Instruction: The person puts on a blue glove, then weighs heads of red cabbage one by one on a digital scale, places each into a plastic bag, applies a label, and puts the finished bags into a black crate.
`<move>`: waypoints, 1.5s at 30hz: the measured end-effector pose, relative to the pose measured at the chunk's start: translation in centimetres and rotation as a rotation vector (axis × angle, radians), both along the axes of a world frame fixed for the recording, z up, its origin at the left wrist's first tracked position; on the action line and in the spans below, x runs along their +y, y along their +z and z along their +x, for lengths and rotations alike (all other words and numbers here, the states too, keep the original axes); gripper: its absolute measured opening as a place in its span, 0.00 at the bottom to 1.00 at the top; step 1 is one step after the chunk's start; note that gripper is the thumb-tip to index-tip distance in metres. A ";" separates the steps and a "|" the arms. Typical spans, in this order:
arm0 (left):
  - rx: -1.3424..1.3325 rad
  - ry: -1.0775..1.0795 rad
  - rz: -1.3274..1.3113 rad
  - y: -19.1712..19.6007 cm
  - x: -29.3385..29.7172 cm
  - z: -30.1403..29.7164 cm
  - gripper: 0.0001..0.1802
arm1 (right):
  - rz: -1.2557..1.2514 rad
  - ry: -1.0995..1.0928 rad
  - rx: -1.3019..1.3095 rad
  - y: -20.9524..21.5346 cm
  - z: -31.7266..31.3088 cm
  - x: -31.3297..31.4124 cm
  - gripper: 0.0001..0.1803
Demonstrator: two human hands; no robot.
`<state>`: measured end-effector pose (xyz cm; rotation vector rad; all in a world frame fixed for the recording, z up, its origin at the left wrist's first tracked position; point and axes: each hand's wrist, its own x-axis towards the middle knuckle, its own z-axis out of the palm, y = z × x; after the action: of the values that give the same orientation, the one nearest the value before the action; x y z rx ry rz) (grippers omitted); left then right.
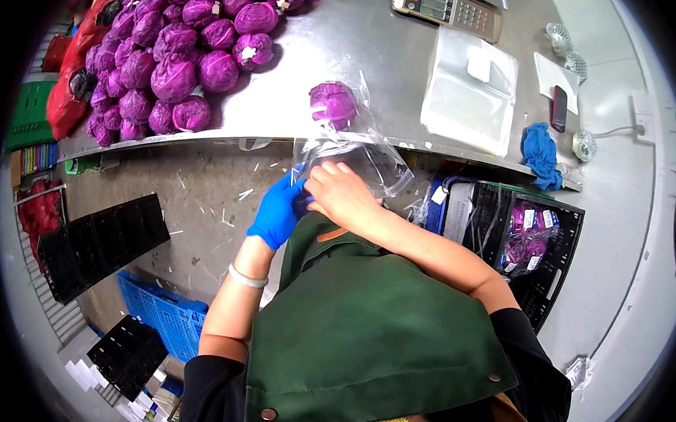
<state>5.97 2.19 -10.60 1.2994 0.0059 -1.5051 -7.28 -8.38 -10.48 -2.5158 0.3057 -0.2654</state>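
A purple cabbage (333, 105) lies at the near edge of the metal table, inside a clear plastic bag (355, 156). The bag's loose end hangs over the edge toward me. My left hand (278, 211), in a blue glove, is closed beside the bag's lower left side, its fingertips against the film. My bare right hand (344, 196) is curled over the left hand's fingers, in front of the hanging film. Whatever is pinched between the two hands is hidden.
A heap of purple cabbages (175, 64) fills the table's left. At right are a scale (449, 10), a stack of clear bags (468, 104), a phone (558, 108) and a blue cloth (541, 155). A black crate (559, 271) with bagged cabbages stands below at right; more crates (106, 240) stand left.
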 end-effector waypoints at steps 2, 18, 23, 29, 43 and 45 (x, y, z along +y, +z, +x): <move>0.000 -0.001 -0.020 0.7 -0.4 0.0 0.19 | 0.084 -0.015 -0.012 -1.8 0.7 0.6 0.14; -0.946 -0.560 0.017 -0.4 3.8 4.7 0.41 | 0.138 0.140 1.119 -3.3 -22.4 -4.3 0.13; -1.801 -0.565 -0.238 -1.9 -0.5 5.6 0.38 | -0.323 -0.100 0.049 -2.7 -8.6 -10.4 0.33; -1.056 -0.657 -0.470 -3.8 -3.6 8.5 0.19 | 0.621 0.008 0.017 -6.5 -4.3 -16.2 0.13; 0.155 -0.067 0.073 -7.0 -10.2 9.4 0.25 | -0.068 -0.318 -0.067 -1.4 4.6 -16.4 0.28; 0.181 -0.030 0.090 -6.8 -10.1 8.7 0.25 | -0.050 0.024 0.159 -3.0 5.8 -15.9 0.35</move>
<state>14.70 -7.93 -17.35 1.2343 0.1741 -1.6604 -1.48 -24.25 -13.45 -2.5932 0.3354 -0.0636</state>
